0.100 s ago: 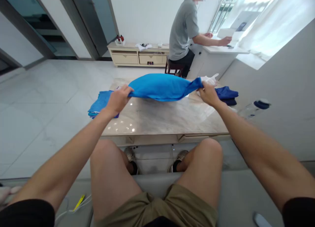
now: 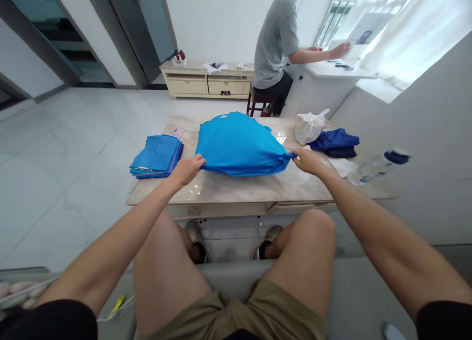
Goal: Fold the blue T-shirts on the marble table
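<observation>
A bright blue shirt (image 2: 239, 145) billows over the low marble-topped table (image 2: 236, 190), a small white mark showing near its far edge. My left hand (image 2: 190, 169) is closed on its near left corner. The near right corner is bunched in the closed fingers of my right hand (image 2: 307, 161). To the left of my left hand lies a neat stack of folded blue cloths (image 2: 157, 153). Beyond my right hand are dark blue folded clothes (image 2: 335, 140) and a crumpled white plastic bag (image 2: 310, 126).
A clear bottle with a blue lid (image 2: 381, 165) stands at the table's right end, near a white paper (image 2: 342, 167). Past the table, a person in a grey shirt (image 2: 276, 40) sits on a stool at a white desk (image 2: 339, 74). A low cabinet (image 2: 188, 86) lines the wall.
Both my hands have come down and nearer to me with the shirt. It has spread out wider over the table, and its white mark now shows.
</observation>
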{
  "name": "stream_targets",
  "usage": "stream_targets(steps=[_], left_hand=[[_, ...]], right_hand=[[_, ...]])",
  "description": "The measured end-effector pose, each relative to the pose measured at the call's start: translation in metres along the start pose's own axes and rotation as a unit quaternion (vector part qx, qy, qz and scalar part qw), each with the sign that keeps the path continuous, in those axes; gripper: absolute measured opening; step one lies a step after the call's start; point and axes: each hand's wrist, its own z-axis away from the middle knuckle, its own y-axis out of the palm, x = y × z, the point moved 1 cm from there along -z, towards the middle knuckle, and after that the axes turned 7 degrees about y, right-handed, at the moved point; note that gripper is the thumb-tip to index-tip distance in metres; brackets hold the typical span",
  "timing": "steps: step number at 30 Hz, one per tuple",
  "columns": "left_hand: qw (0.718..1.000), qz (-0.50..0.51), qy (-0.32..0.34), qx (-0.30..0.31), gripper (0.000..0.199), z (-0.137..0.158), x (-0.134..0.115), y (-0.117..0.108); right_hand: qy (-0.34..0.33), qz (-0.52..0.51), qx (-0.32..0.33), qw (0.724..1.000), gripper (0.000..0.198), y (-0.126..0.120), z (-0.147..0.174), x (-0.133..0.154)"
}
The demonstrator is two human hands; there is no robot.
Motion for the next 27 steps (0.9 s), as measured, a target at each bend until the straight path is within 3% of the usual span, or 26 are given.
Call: stream_targets(steps=[2, 5, 9, 12, 14, 16, 20, 23, 27], left_hand=[[0.999, 0.009, 0.013, 0.051, 0.038, 0.005, -0.003, 0.032], [0.997, 0.043, 0.035, 0.059, 0.039, 0.008, 0.000, 0.057], [0.989, 0.089, 0.072, 0.098, 0.031, 0.011, 0.012, 0.065], [0.961, 0.154, 0.066, 0.222, 0.017, 0.015, 0.018, 0.068], [0.939, 0.199, 0.060, 0.274, 0.021, 0.013, 0.016, 0.071], [0.947, 0.216, 0.062, 0.228, 0.032, 0.006, 0.010, 0.076], [0.987, 0.150, 0.026, 0.042, 0.059, -0.018, -0.002, 0.102], [0.993, 0.111, -0.027, 0.026, 0.076, -0.028, -0.004, 0.132], [0.993, 0.095, -0.040, 0.049, 0.086, -0.021, 0.006, 0.154]], right_hand=[[0.013, 0.030, 0.084, 0.996, 0.042, 0.025, 0.009, -0.005], [0.047, 0.031, 0.112, 0.992, 0.049, 0.043, 0.008, -0.005], [0.043, -0.023, 0.072, 0.996, 0.053, 0.060, 0.002, 0.008], [0.027, -0.034, 0.088, 0.995, 0.061, 0.089, 0.007, 0.024], [0.021, -0.026, 0.102, 0.994, 0.071, 0.113, 0.015, 0.033], [0.030, -0.025, 0.103, 0.994, 0.080, 0.136, 0.023, 0.040], [0.081, -0.038, 0.099, 0.991, 0.082, 0.161, 0.031, 0.046], [0.077, -0.045, 0.101, 0.991, 0.084, 0.163, 0.031, 0.044], [0.060, -0.038, 0.142, 0.987, 0.089, 0.157, 0.034, 0.037]])
